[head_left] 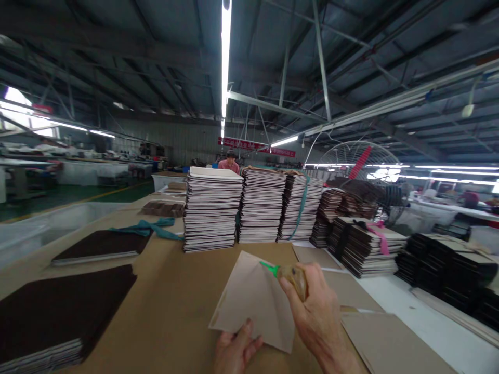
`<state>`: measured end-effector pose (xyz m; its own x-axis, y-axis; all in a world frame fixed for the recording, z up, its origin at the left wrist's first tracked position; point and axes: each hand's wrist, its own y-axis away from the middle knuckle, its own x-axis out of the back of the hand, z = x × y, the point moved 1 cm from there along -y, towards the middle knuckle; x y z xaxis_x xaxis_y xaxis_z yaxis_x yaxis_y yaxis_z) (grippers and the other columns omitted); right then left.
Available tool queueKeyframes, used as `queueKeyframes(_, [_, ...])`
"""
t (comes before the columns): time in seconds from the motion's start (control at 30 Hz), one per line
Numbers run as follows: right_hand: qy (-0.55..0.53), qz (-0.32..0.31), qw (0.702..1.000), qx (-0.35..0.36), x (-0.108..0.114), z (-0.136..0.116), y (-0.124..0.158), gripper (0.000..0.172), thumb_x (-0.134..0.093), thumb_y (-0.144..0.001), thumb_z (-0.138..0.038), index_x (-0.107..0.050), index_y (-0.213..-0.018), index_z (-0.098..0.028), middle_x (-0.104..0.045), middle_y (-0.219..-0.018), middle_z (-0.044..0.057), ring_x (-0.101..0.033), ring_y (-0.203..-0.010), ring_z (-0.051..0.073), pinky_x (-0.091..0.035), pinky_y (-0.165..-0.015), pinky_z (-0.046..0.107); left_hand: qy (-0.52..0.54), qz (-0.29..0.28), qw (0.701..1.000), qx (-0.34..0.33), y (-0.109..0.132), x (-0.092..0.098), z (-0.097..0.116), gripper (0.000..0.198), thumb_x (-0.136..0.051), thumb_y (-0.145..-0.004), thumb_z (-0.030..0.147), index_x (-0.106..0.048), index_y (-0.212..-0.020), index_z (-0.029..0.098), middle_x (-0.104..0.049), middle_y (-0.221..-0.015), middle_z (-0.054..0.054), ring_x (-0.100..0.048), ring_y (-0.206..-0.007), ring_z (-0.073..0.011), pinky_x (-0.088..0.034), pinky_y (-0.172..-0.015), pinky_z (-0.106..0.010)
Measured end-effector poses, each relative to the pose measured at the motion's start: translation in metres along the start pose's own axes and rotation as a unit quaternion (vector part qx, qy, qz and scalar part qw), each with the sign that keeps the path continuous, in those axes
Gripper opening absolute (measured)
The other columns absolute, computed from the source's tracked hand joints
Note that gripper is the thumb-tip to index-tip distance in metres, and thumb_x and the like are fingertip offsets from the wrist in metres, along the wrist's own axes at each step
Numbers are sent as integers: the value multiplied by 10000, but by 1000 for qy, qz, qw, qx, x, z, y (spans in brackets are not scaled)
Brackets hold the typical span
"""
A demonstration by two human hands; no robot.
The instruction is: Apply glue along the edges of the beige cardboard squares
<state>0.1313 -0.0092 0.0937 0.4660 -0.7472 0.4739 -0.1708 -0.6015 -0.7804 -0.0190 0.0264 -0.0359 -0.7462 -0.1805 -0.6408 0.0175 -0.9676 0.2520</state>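
Note:
My right hand (317,306) is wrapped round a glue bottle (293,278) with a green nozzle, tipped to the left. The nozzle's tip is at the upper part of a beige sheet (253,296); whether it touches cannot be told. The sheet lies at an angle over the brown table covering. At its near edge my left hand (238,349) grips it, thumb on top and the other fingers partly hidden. A few yellowish marks show along the sheet's left edge.
Tall stacks of white-edged dark panels (212,210) stand beyond the sheet. Dark panels (58,311) lie at left, near a teal strap (150,227). Grey-beige boards (393,340) and tied bundles (366,244) are at right. A person (229,162) is behind the stacks.

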Motion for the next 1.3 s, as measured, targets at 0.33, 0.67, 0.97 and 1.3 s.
queueKeyframes(0.33, [34,-13,999,-28,12,14,7,258,-446,-938,-457,-508,-1008,-216,-541,-950,68,-550,-826,246,-438,-701,353,-15,-23,1000,0,1,2,4,254,-711,-738,98,-613,-969,140,-695,-958,-86,-679,-827,-229,-614,-723,-388])
queueKeyframes(0.67, [30,0,999,-37,16,21,13,251,-461,-930,-451,-505,-1022,-221,-541,-938,59,-552,-831,246,-443,-695,351,-25,5,1000,18,4,-4,10,168,-631,-780,37,-618,-925,121,-690,-923,-83,-671,-788,-212,-619,-685,-386])
queueKeyframes(0.97, [33,4,999,-35,16,24,17,266,-461,-929,-453,-511,-1037,-216,-541,-943,57,-561,-838,242,-447,-700,354,-20,-15,1000,2,4,0,8,221,-679,-745,62,-637,-948,138,-683,-956,-69,-664,-813,-208,-617,-701,-385])
queueKeyframes(1.3, [68,6,995,-67,26,49,29,284,-436,-931,-492,-503,-978,-220,-534,-893,41,-563,-760,232,-429,-660,347,-39,-26,999,2,7,-2,11,212,-639,-798,83,-611,-996,153,-655,-997,-57,-643,-869,-206,-609,-756,-396])
